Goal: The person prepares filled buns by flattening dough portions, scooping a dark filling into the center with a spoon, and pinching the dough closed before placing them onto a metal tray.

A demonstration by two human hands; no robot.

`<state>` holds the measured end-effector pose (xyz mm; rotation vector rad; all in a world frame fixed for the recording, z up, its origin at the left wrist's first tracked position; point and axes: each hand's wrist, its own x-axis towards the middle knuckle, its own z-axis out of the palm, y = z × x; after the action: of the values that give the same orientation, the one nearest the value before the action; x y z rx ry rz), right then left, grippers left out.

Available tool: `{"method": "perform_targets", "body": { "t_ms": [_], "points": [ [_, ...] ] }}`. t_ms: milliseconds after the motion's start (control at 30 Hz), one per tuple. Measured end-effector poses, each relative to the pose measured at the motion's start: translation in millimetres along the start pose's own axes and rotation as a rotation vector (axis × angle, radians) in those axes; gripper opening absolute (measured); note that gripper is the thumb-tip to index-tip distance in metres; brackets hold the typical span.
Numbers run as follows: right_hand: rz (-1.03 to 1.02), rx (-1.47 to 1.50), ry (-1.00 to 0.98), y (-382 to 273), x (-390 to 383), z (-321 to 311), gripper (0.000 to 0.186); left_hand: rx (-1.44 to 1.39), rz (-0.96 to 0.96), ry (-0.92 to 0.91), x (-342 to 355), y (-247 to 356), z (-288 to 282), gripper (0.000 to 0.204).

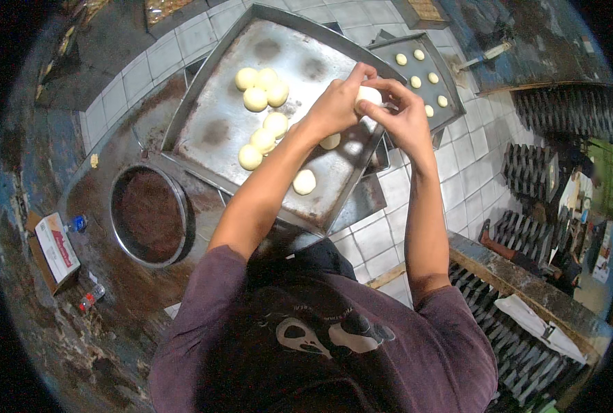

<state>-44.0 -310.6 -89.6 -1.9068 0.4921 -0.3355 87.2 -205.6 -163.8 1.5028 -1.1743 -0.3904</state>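
Note:
Over the right side of a large metal tray [293, 45], both my hands meet around one pale, round dough ball [368, 98]. My left hand [335, 107] curls against its left side, fingers bent. From the right, my right hand [404, 115] grips it with thumb and fingers. Several smooth dough balls rest in the tray: a cluster [255, 98] toward the back left, a short row [262, 141] left of my left forearm. A single dough ball [304, 182] lies nearer the front edge, and another [330, 141] is partly hidden below my left hand.
Beyond my right hand, a smaller dark tray [389, 51] holds several small dough balls. A round metal pan [182, 206] with brown contents sits at left, near a box [57, 249] and a plastic bottle [92, 297]. Dark crates [527, 168] and another person's leg [500, 246] are at right.

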Motion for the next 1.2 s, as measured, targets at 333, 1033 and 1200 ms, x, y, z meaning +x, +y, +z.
{"method": "perform_targets", "body": {
  "t_ms": [333,1033,1200],
  "points": [
    [-0.197,-1.099,-0.084,130.2,54.1,46.9,0.072,0.039,-0.425,0.156,-102.2,15.2,-107.1,0.103],
    [-0.521,-0.474,-0.626,52.4,56.6,87.5,0.043,0.072,-0.533,0.342,-219.6,62.3,-78.8,0.029],
    [-0.823,-0.781,-0.709,72.6,45.0,146.7,0.026,0.018,-0.508,0.114,-181.1,16.7,-65.2,0.022]
  ]
}}
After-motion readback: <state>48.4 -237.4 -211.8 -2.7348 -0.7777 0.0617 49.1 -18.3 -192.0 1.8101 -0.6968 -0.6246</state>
